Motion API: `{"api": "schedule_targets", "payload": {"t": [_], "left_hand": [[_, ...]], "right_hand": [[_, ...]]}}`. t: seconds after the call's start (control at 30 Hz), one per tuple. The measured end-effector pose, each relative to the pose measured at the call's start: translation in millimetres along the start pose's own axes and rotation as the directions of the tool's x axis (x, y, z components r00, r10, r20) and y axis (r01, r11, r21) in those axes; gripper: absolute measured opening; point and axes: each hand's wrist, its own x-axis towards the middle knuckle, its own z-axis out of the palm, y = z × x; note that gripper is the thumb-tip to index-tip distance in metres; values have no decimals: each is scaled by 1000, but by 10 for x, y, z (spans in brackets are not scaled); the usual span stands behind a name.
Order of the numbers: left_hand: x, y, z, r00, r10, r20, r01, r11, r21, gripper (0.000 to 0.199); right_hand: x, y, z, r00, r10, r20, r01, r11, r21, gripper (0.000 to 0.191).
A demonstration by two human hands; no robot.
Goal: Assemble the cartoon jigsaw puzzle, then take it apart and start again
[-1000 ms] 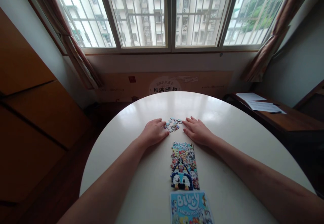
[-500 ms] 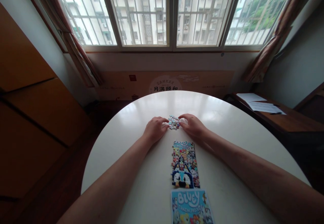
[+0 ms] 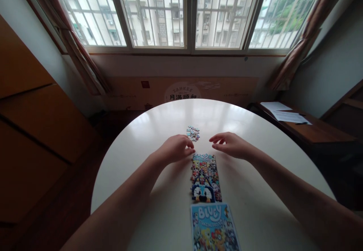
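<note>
A partly assembled jigsaw puzzle (image 3: 204,175) lies flat on the white round table, showing a blue cartoon dog and many small figures. Beyond it is a small heap of loose puzzle pieces (image 3: 193,134). My left hand (image 3: 178,147) is at the puzzle's far left corner, thumb and index finger drawn close together; anything between them is too small to make out. To the right of the heap, my right hand (image 3: 230,145) hovers with fingers apart and nothing visible in it. A picture card lettered "Bluey" (image 3: 214,226) lies against the puzzle's near edge.
The round white table (image 3: 127,141) has its curved far edge towards the window. At the right stands a brown side table (image 3: 326,132) with paper sheets (image 3: 292,116) and dark pens. An orange-brown cabinet (image 3: 25,130) is on the left.
Both hands have left the heap of pieces and come nearer. The left moved to the puzzle's far corner; the right drew away to the right. The view has shifted slightly.
</note>
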Motion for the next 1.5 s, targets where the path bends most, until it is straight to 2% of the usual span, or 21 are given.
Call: {"api": "schedule_targets", "payload": {"t": [0.13, 0.23, 0.43, 0.57, 0.67, 0.77, 0.83, 1.0, 1.2, 1.5], "left_hand": [[9, 63, 35, 999, 9, 39, -9, 1000, -6, 18], [13, 86, 64, 999, -3, 42, 2, 1000, 22, 17], [29, 90, 86, 995, -90, 51, 90, 996, 5, 16], [46, 79, 79, 983, -173, 63, 175, 984, -28, 18], [58, 75, 90, 966, -252, 61, 256, 964, -67, 20], [69, 65, 118, 953, -300, 39, 302, 948, -104, 21], [74, 51, 137, 950, -312, 24, 312, 941, -131, 22], [86, -1, 130, 935, -351, 42, 352, 914, -202, 24], [83, -44, 93, 931, -351, 102, 365, 886, -286, 22], [80, 0, 134, 939, -344, -1, 321, 877, -357, 15]], "right_hand": [[-135, -5, -13, 994, 32, 105, -26, 998, -52, 31], [-214, -3, -14, 991, -6, 134, 17, 996, -82, 28], [-273, -26, 42, 996, -60, 67, 70, 986, -152, 23], [-267, -64, 123, 995, -97, -36, 88, 975, -202, 25], [-262, -112, 202, 968, -244, -65, 227, 954, -198, 24], [-264, -166, 302, 919, -395, -9, 385, 899, -211, 26], [-269, -193, 362, 897, -441, 40, 437, 865, -247, 29], [-281, -232, 418, 894, -438, 96, 444, 833, -331, 31], [-311, -306, 392, 884, -451, 121, 464, 820, -334, 30], [-322, -345, 382, 870, -471, 144, 491, 802, -342, 28]]}}
